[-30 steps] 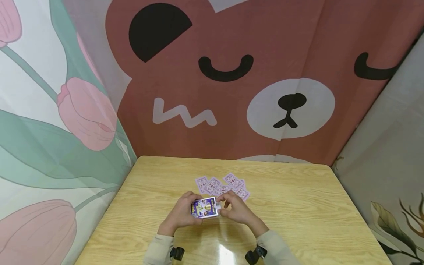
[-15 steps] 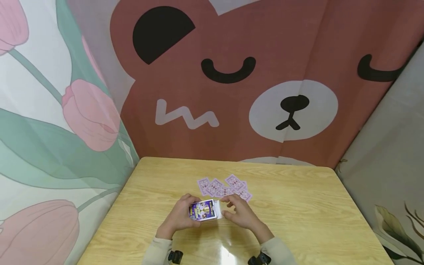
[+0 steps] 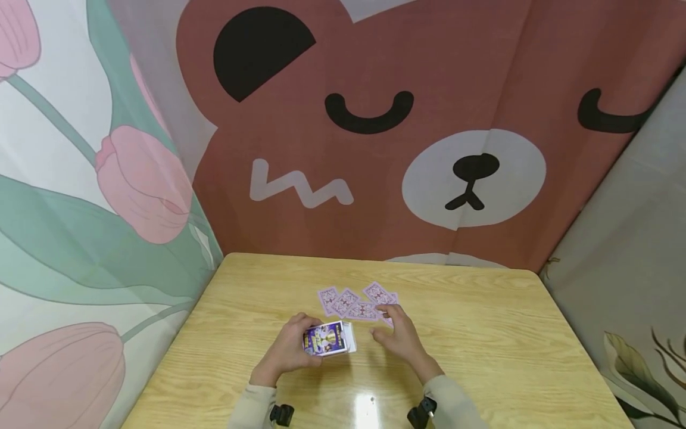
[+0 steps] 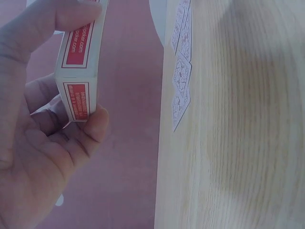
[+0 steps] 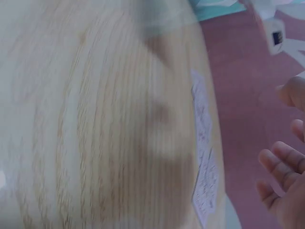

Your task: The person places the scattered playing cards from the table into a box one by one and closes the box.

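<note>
far left: curtain with pink tulips (image 3: 142,185). left hand (image 3: 285,350) above wooden surface (image 3: 482,333), grip closed around purple-fronted card box (image 3: 324,339), white flap (image 3: 350,338) at box's right end. just beyond box: patterned cards (image 3: 345,302) lying on surface, some overlapping. next, right hand (image 3: 402,339), apart from box, grip loose, fingers parted, partly covering rightmost cards in head view. far right: grey curtain (image 3: 627,238), leaf print.

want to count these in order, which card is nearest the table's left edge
The leftmost card in the head view; the other cards all lie further right.
</note>
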`<state>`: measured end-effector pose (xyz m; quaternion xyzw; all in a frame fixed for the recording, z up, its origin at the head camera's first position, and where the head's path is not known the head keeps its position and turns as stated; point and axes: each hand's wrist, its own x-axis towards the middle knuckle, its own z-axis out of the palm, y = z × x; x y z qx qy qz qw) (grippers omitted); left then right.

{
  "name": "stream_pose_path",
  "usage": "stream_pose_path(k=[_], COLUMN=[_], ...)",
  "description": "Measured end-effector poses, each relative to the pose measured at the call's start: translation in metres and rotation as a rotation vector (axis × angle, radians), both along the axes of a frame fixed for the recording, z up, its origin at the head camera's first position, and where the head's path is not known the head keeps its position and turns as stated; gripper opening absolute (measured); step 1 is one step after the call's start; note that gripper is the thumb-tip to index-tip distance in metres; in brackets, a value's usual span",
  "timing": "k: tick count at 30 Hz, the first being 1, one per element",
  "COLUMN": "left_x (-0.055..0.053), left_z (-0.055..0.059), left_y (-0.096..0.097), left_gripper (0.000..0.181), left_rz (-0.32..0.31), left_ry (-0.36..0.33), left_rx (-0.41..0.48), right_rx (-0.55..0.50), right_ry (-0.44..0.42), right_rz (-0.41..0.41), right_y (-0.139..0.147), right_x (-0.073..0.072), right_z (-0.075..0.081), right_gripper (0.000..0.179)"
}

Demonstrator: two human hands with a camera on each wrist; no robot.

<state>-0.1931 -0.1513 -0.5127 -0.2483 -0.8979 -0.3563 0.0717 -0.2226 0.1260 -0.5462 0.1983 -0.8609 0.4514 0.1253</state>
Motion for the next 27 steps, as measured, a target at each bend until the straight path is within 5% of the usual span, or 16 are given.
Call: stream_pose_path(k=[18,27], left_x=[-0.001,-0.001], left_z=[-0.001,0.000], left_y=[0.003,0.002], left_gripper=[0.063,0.062], left_rz=[-0.010,-0.007], left_ry=[-0.021,-0.018], left_rx=[-0.010,-0.022], right_rx=[-0.064,0.003], right_ry=[-0.050,-0.211], right_rz=[-0.143,-0.233], right_y=[0.020,0.025], right_x=[-0.032,-0.043], right_z=[-0.037,-0.043], right_gripper=[0.063,0.073])
